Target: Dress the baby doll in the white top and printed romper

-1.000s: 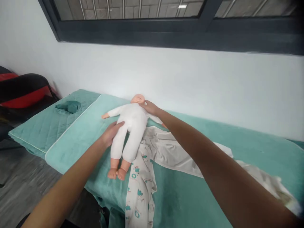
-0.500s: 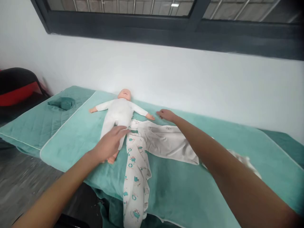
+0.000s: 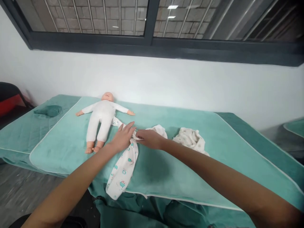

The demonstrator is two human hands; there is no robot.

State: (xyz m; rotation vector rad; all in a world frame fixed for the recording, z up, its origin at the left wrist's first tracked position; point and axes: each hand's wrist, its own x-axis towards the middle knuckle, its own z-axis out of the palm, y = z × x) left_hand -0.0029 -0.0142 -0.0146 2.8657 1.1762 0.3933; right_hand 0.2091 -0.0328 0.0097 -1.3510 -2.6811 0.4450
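A white baby garment (image 3: 123, 172) with teal animal prints lies bunched on the mattress, one long part hanging toward the front edge. My right hand (image 3: 150, 139) is closed with its fingertips on the bunched middle of the cloth. Close beside it, my left hand (image 3: 122, 137) rests over the same cloth with its fingers stretched out and slightly apart. A baby doll (image 3: 101, 115) in a white suit lies on its back to the left, arms spread. Some white cloth (image 3: 159, 130) shows behind my right hand; the hands hide where it joins the garment.
The teal mattress (image 3: 171, 177) runs along a white wall below a barred window (image 3: 118, 19). A crumpled white cloth (image 3: 191, 139) lies right of my hands. At far left are a teal cushion piece (image 3: 48, 110) and a black-and-red chair (image 3: 11, 103).
My right hand has come left and down onto the garment, beside my left hand. The garment, spread wide before, is gathered at its middle. The camera view has shifted right.
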